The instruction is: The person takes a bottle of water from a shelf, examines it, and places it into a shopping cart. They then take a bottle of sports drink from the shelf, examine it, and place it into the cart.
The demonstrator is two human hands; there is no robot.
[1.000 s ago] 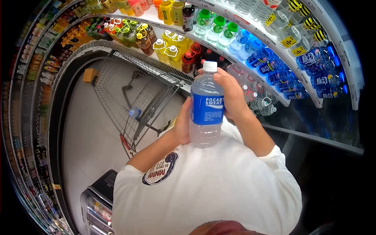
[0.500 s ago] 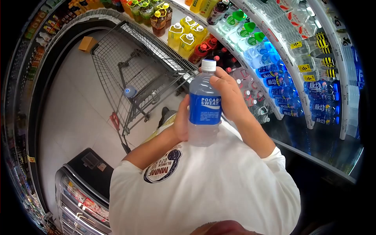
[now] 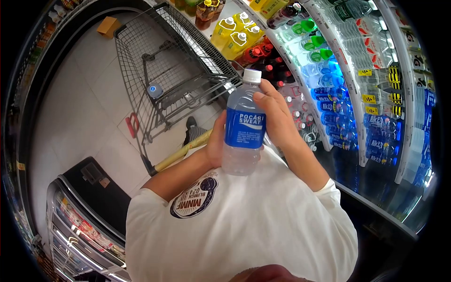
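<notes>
"Shelves [image 3: 361, 145] of drinks curved along the right, above a tiled floor [image 3: 89, 101]. What was in the hands?"

"One clear bottle with a white cap and a blue POCARI SWEAT label [image 3: 245, 129]. It stood nearly upright between them, in front of the chest."

"How did the right hand [image 3: 278, 115] hold it?"

"Curled around the upper part, thumb on the shoulder below the cap, the other fingers mostly hidden behind."

"And the left hand [image 3: 216, 143]?"

"Cupped against the opposite side, lower down, pressed to the plastic. Its fingertips were partly out of sight."

"What lay just past the hands?"

"A white shirt [image 3: 244, 221] with a dark round print below them, and a wire cart [image 3: 162, 70] ahead and to the left. The cart's yellow handle [image 3: 181, 154] ran beside the left forearm, and another bottle [image 3: 154, 90] showed through the wires."

"Farther out?"

"Yellow jugs [image 3: 235, 42], green-capped bottles [image 3: 314, 43] and blue-labelled bottles [image 3: 381, 141] on the shelves. A cardboard box [image 3: 108, 27] sat on the floor beyond the cart, and a display case [image 3: 87, 225] stood at the lower left."
</notes>
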